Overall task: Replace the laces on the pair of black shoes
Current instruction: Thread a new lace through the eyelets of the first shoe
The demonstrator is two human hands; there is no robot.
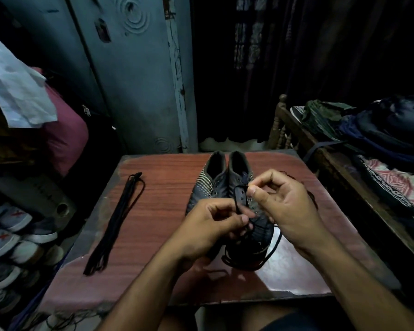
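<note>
Two black shoes stand side by side on the reddish wooden table [167,177], toes toward me: the left shoe [208,185] and the right shoe [243,177]. A black lace [237,199] runs through the right shoe's eyelets. My left hand [210,230] pinches the lace low over the shoe's front. My right hand [285,206] pinches the same lace higher up, near the eyelets. More of this lace [270,252] loops loosely around the toe. A separate bundle of black laces [120,218] lies stretched out on the table's left side.
A rack of grey and white sneakers [12,237] stands at the left. A metal cupboard [129,75] rises behind the table. A wooden bed [359,144] with bags and clothes is at the right. A pink bag [62,134] and white cloth [14,89] hang at upper left.
</note>
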